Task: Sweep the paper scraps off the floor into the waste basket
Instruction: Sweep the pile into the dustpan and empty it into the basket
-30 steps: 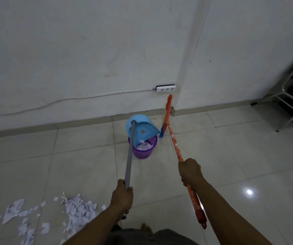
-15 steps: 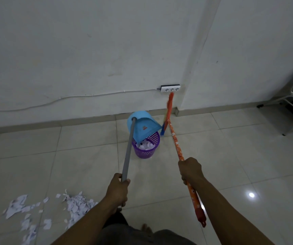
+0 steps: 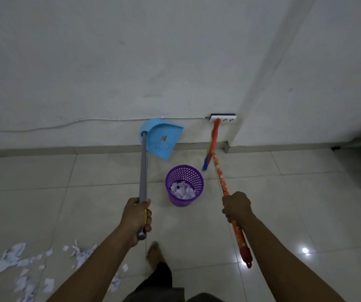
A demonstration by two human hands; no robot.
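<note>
My left hand [image 3: 137,215] grips the grey pole of a blue dustpan [image 3: 161,138], which hangs in the air up and to the left of the purple waste basket [image 3: 184,185]. White paper scraps fill the basket's bottom. My right hand [image 3: 237,205] holds the orange handle of a broom [image 3: 213,142], whose bristle head is raised near the wall, right of the basket. More paper scraps [image 3: 20,261] lie scattered on the tiled floor at the lower left.
A white wall runs behind the basket, with a power strip [image 3: 223,117] and a cable along it. A wall corner juts out at the right. Metal chair legs [image 3: 349,147] stand at the far right. My bare foot [image 3: 154,253] is on the tiles below the basket.
The dustpan has lifted off the basket's rim and swung up and left, leaving the basket uncovered. The view has moved closer to the basket. Both hands keep their grips.
</note>
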